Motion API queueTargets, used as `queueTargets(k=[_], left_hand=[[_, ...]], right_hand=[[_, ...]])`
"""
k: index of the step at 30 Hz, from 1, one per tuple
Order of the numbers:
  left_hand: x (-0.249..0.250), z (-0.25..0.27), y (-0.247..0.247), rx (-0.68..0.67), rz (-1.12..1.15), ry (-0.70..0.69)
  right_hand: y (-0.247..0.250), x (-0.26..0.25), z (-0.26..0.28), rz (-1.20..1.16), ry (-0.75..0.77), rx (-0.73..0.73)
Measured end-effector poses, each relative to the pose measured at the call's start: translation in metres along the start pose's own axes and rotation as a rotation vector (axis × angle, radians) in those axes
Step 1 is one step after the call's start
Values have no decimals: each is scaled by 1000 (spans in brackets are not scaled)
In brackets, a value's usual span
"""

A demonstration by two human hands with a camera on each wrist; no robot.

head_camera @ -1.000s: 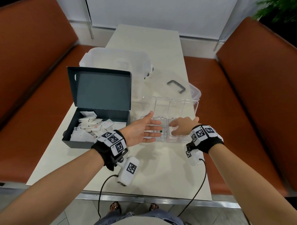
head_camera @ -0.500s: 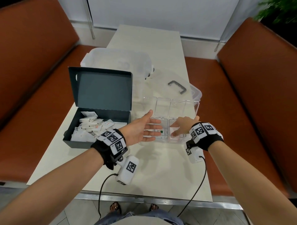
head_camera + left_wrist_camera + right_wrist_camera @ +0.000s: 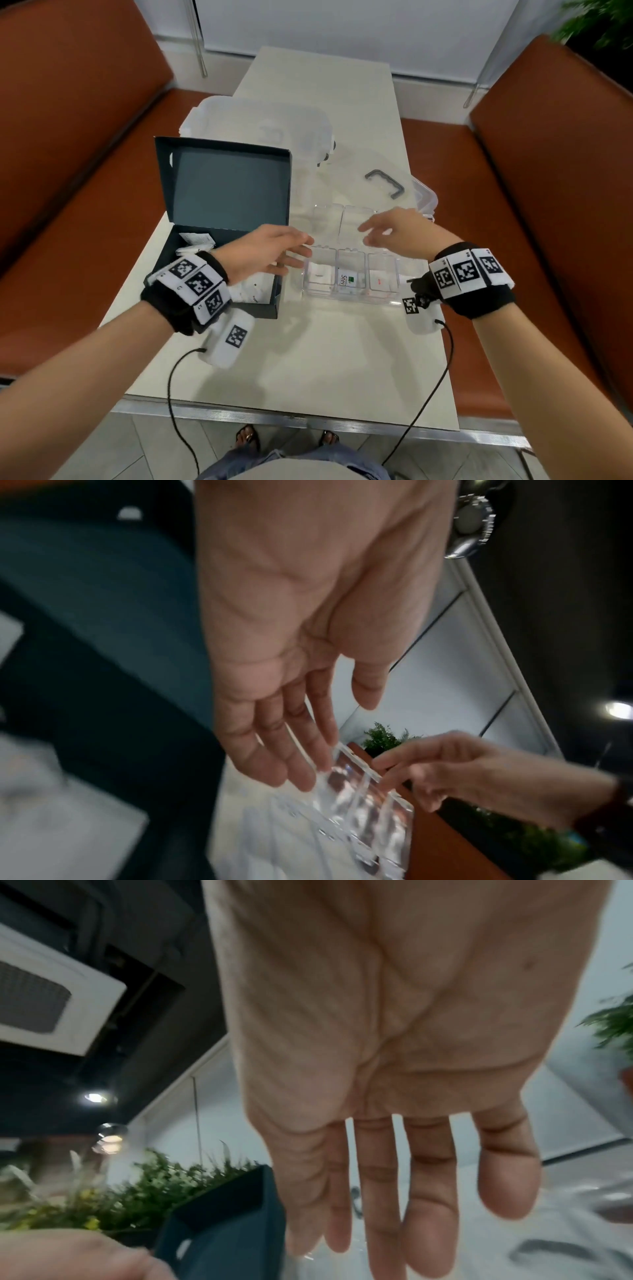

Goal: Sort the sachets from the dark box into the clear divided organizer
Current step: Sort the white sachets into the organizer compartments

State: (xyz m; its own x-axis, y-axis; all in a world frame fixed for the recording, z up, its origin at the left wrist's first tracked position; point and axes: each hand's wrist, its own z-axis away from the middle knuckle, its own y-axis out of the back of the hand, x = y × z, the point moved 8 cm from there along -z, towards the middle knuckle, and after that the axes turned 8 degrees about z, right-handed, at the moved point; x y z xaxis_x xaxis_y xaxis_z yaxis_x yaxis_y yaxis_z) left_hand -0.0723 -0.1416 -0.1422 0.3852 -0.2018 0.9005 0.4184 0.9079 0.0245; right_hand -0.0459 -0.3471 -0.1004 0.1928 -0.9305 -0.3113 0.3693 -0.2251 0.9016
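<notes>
The dark box (image 3: 219,192) stands open at the left, its white sachets (image 3: 197,240) partly hidden behind my left wrist. Right of it lies the clear divided organizer (image 3: 407,301). Its near row holds a plain white sachet (image 3: 320,274), a green-printed sachet (image 3: 347,279) and a red-printed sachet (image 3: 378,282). My left hand (image 3: 291,250) hovers at the organizer's left edge, fingers straight and empty. Over the far row, my right hand (image 3: 380,229) is also flat and empty. In the left wrist view the left hand (image 3: 291,723) nears the organizer (image 3: 359,799).
Behind the organizer lies a clear lid with a grey handle (image 3: 383,181), and a large clear tub (image 3: 260,126) stands behind the dark box. Orange benches (image 3: 548,205) flank the narrow table (image 3: 308,359). Wrist cables hang over the near edge.
Both hands have lifted off the organizer's near row. The right hand moved up over the far row and the left drew back left, uncovering three sachets.
</notes>
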Motion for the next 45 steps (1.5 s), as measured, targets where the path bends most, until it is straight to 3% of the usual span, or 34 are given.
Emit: queueTargets(k=[4,8,11,15,18,24,34,45], left_hand=[[5,11,53,72,-345,-3],[-9,13,99,103,-865,60],[-35,9,118,59,-1064,175],[-64,4,124,-23,-1155,226],[-67,0,121,-7,-1231,155],[-75,-7,112,-19,-1370,-10],[-82,-15,103,-40,-1503,-12],[-82,-14,94,-125,-1482,-25]], right_hand=[[5,-65,-14,-115,181,81],[-36,-129,-46,-116,272,-69],[-78,-162,-70,35,277,-198],[-129,-174,-94,276,196,-313],[-144,-179,-105,353,156,-310],[-155,-181,-110,361,135,-344],[-154,-174,-112,208,89,-359],[-163,-171,-119,240,82,-387]])
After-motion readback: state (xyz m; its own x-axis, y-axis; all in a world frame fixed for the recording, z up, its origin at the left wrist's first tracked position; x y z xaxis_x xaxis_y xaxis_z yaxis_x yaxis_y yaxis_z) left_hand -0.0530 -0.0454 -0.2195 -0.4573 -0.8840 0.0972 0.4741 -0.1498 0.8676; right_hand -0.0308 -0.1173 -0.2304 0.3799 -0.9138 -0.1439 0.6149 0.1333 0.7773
